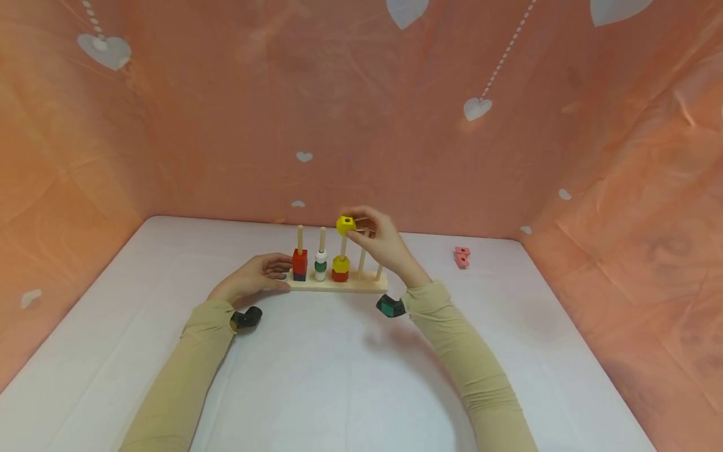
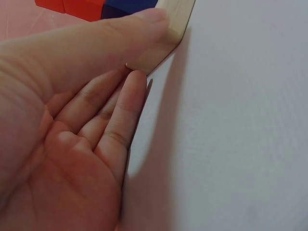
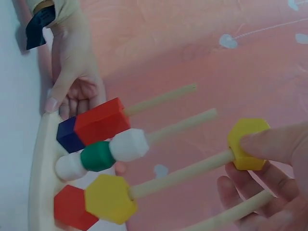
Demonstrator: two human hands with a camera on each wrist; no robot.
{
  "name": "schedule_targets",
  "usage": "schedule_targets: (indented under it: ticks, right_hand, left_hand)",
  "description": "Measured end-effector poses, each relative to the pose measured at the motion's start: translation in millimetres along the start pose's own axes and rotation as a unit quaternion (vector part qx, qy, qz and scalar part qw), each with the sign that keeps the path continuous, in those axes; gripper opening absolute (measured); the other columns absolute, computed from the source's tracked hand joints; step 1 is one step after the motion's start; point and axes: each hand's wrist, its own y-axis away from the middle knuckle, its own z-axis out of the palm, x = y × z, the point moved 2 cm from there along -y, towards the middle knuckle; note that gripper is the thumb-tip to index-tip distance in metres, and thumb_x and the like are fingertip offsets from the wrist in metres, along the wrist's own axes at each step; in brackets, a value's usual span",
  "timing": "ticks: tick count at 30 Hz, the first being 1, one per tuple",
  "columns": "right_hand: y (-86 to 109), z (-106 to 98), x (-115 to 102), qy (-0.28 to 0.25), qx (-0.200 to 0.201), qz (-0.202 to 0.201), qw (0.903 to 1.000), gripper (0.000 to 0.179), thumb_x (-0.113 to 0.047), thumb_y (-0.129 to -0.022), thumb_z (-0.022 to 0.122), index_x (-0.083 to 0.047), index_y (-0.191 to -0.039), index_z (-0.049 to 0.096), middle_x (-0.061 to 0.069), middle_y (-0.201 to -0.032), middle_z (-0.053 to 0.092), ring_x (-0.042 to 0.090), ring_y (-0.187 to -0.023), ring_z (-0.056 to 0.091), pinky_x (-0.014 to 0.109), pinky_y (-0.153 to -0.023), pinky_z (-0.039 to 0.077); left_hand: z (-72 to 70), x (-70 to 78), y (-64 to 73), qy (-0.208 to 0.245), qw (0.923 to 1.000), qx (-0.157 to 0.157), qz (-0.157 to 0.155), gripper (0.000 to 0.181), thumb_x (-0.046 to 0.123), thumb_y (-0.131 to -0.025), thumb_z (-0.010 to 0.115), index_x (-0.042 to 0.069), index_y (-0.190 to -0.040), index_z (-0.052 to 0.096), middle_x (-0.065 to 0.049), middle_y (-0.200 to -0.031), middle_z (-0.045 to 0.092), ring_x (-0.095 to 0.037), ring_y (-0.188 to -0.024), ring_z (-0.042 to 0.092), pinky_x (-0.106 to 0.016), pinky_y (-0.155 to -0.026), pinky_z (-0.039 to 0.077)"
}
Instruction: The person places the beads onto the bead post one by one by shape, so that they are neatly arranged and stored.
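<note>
A wooden peg stand (image 1: 339, 285) with upright pegs stands near the far side of the table. My right hand (image 1: 384, 242) pinches a yellow hexagonal bead (image 3: 248, 143) between thumb and fingers, right at the top of the third peg from the left. Lower on that peg, another yellow bead (image 3: 110, 198) sits over a red bead (image 3: 76, 207). My left hand (image 1: 254, 276) holds the stand's left end, thumb (image 2: 139, 26) at the front edge and the other fingers behind. Beside it, the first peg carries red blocks (image 3: 102, 119) above a dark blue block (image 3: 67, 134).
The second peg bears a green bead (image 3: 96, 156) between two white beads. Two pegs at the right are bare. Pink blocks (image 1: 462, 256) lie on the white table (image 1: 294, 376) at the right. A peach curtain (image 1: 339, 113) with hearts surrounds the far side.
</note>
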Motion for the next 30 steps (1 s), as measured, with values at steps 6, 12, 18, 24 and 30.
schedule_targets:
  ticks: [6,12,18,24,30]
  right_hand:
    - [3.7,5.5,4.6,0.027,0.010,0.021,0.9994,0.033,-0.005,-0.090,0.066,-0.006,-0.122,0.059,0.008,-0.114,0.060,0.022,-0.101,0.060,0.034,-0.082,0.053]
    - [9.1,12.5,11.7,0.030,0.027,0.022,0.9989,0.034,-0.005,-0.089,0.067,-0.006,-0.122,0.060,0.010,-0.112,0.061,0.025,-0.099,0.058,0.031,-0.083,0.053]
    - [13.4,19.4,20.0,0.009,0.033,0.019,0.9992,0.034,-0.001,-0.088,0.067,-0.002,-0.121,0.059,0.012,-0.111,0.061,0.026,-0.101,0.059,0.030,-0.085,0.053]
    - [15.4,22.9,23.9,-0.001,0.046,0.017,0.9988,0.038,0.001,-0.087,0.066,0.002,-0.122,0.052,0.012,-0.111,0.059,0.026,-0.101,0.059,0.030,-0.087,0.053]
    - [19.6,26.5,29.5,-0.030,0.056,0.048,0.9968,0.043,0.003,-0.086,0.067,0.001,-0.123,0.044,0.015,-0.113,0.055,0.029,-0.100,0.060,0.032,-0.088,0.052]
  left_hand:
    - [-0.2,-0.3,-0.1,-0.013,0.9999,0.002,-0.001,0.066,0.005,-0.080,0.076,0.000,-0.137,0.044,-0.020,-0.138,0.048,-0.035,-0.126,0.045,-0.047,-0.106,0.035]
    - [-0.1,-1.1,0.5,-0.018,0.9998,0.004,0.002,0.065,0.005,-0.081,0.076,0.000,-0.137,0.044,-0.021,-0.137,0.048,-0.035,-0.125,0.045,-0.047,-0.106,0.035]
    - [-0.7,0.8,1.5,-0.030,0.9995,0.001,0.010,0.064,0.005,-0.081,0.075,-0.001,-0.136,0.044,-0.021,-0.137,0.048,-0.035,-0.124,0.047,-0.045,-0.105,0.037]
    - [-1.8,2.5,1.5,-0.025,0.9996,-0.001,0.015,0.065,0.004,-0.081,0.075,-0.002,-0.137,0.044,-0.021,-0.137,0.047,-0.036,-0.125,0.046,-0.046,-0.105,0.037]
    - [-0.8,2.2,0.7,-0.035,0.9993,0.000,0.013,0.065,0.005,-0.081,0.075,-0.001,-0.137,0.044,-0.021,-0.137,0.048,-0.036,-0.124,0.047,-0.047,-0.105,0.037]
